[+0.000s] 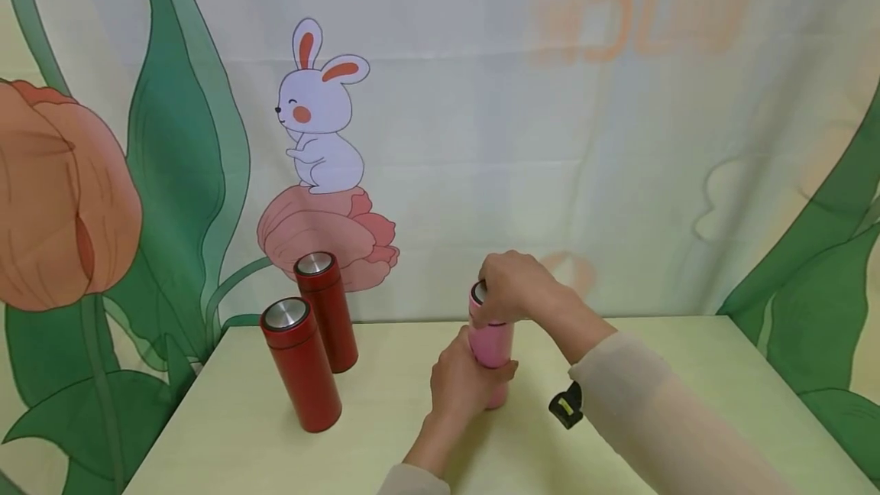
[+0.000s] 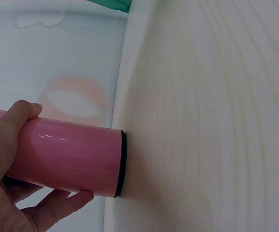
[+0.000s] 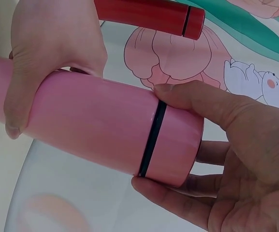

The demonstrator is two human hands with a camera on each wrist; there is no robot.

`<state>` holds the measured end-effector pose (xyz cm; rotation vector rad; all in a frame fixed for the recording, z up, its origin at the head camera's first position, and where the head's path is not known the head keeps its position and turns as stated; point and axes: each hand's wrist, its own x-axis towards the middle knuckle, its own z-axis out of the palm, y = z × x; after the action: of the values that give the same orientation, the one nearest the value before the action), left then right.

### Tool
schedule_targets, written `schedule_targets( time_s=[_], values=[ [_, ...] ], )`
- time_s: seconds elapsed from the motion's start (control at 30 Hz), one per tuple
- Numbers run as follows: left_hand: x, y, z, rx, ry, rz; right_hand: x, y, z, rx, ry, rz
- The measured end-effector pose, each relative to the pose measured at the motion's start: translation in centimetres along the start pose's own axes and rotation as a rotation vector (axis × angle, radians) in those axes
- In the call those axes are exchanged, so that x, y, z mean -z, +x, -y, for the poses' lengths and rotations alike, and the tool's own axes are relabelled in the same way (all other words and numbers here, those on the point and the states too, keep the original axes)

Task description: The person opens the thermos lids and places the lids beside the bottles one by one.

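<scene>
At the far left of the head view, a large orange tulip (image 1: 65, 197) and a broad green leaf (image 1: 182, 121) were printed on the pale curtain (image 1: 454, 136); near the left edge of the tabletop (image 1: 392, 403) stood two red flasks, the front one (image 1: 302, 376) a little nearer the person and further left, the rear one (image 1: 334, 323) close behind it to the right, both with silvery discs on their lids; above them a printed white rabbit (image 1: 323, 121) sat on a pink flower (image 1: 323, 231).

Right of the red pair, and well apart from them, came the left hand (image 1: 464, 374), its fingers and thumb curled round the lower body of the pink flask (image 1: 493, 346); that flask was upright over the tabletop, right of the middle, its dark-rimmed base at the surface, though I could not tell whether it touched; a black ring (image 3: 152, 137) parted its body from its pink cap (image 3: 175, 145).

Next, the right hand (image 1: 517, 286) gripped the cap from above, thumb on one side and fingers on the other; below its pale sleeve (image 1: 660, 411) showed a small black object (image 1: 566, 406); at the far right, more printed greenery (image 1: 825, 273) edged the curtain.
</scene>
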<state>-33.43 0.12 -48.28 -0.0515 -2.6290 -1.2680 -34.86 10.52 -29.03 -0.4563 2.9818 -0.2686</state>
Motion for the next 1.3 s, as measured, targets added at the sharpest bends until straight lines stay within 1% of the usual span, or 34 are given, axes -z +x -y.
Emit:
schedule_targets(
  time_s=[0.07, 0.3, 0.4, 0.6, 0.83, 1.17, 1.3],
  values=[
    [0.0, -0.1, 0.0, 0.008, 0.003, -0.003, 0.0, 0.0, 0.0, 0.011, 0.004, 0.004],
    [0.2, 0.4, 0.0, -0.012, 0.024, -0.017, 0.5, 0.1, 0.1, 0.027, 0.019, 0.0],
    [0.3, 0.4, 0.0, -0.005, 0.02, -0.02, 0.6, 0.1, 0.2, 0.03, 0.027, 0.003],
    [0.4, 0.3, -0.1, 0.001, 0.019, -0.013, 0.5, 0.1, 0.0, 0.022, 0.045, -0.001],
    [0.4, 0.2, -0.2, 0.011, 0.011, -0.004, 0.5, -0.1, -0.1, -0.014, 0.059, 0.005],
    [0.1, 0.0, -0.2, 0.025, 0.001, 0.011, 0.0, -0.3, -0.6, -0.002, 0.09, -0.002],
    [0.1, -0.1, -0.3, 0.03, 0.003, 0.013, -0.1, -0.2, -0.9, 0.018, 0.093, -0.002]
  ],
)
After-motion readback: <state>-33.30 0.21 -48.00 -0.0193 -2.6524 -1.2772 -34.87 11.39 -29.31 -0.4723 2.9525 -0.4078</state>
